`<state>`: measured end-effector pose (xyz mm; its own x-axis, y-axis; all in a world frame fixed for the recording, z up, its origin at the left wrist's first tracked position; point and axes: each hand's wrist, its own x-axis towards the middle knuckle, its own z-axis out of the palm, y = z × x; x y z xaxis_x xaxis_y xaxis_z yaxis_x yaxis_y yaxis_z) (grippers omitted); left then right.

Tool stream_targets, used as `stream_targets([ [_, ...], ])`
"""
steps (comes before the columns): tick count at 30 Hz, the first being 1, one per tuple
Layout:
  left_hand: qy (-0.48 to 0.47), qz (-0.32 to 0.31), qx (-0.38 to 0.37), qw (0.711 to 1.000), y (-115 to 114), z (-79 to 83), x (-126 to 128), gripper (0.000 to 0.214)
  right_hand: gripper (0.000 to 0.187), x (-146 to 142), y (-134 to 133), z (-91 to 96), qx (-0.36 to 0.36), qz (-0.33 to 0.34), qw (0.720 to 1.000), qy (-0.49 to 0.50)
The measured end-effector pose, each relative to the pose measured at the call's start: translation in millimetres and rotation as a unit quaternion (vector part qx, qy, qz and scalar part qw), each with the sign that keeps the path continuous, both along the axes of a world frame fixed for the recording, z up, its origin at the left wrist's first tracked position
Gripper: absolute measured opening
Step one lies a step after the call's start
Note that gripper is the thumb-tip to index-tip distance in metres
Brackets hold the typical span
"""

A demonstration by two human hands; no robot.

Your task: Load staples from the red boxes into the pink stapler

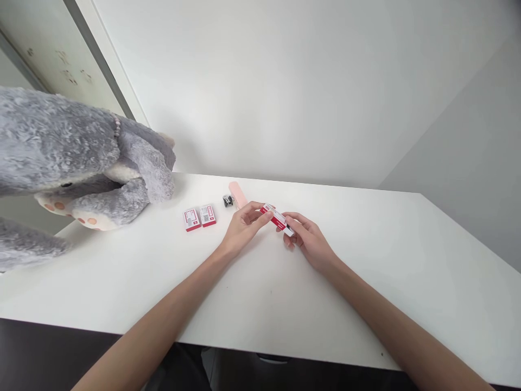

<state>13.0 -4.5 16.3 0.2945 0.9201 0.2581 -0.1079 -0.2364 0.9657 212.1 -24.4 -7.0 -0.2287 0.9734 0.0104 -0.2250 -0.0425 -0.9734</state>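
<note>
Above the middle of the table, a small red and white cardboard box (275, 216) is held between both hands. My left hand (245, 224) grips its far left end, thumb on top. My right hand (305, 234) pinches the near right end, where a white part sticks out and something dark shows; I cannot make out what it is. Just behind my left hand lies a pink stapler-like object (237, 194), partly hidden by the hand. Beside it sits a small black and silver metal piece (228, 201). Two similar boxes, one left (191, 219) and one right (207, 215), lie side by side.
The white table (366, 260) runs up to a pale wall (285, 98). A big grey plush toy (52, 141) takes up the left end, its paws resting on the tabletop. The table's front edge lies below my forearms.
</note>
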Motion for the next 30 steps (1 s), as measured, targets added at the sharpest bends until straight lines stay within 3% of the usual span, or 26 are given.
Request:
stream_targets([
  [9, -0.042, 0.005, 0.006, 0.999, 0, -1.1, 1, 0.026, 0.041, 1, -2, 3.6, 0.010, -0.087, 0.996, -0.029],
  [13, -0.044, -0.006, 0.007, 0.999, 0, -0.7, 2, 0.027, 0.038, 1, -3, 5.6, 0.069, -0.118, 0.987, -0.084],
  [21, -0.007, 0.036, 0.028, 0.999, -1, -1.3, 2, 0.026, 0.018, 2, -1, -2.4, 0.190, -0.244, 0.920, -0.241],
  [30, 0.018, 0.042, 0.080, 0.996, -5, 0.7, 3, 0.024, 0.024, 6, 0, -6.7, 0.222, -0.228, 0.905, -0.283],
])
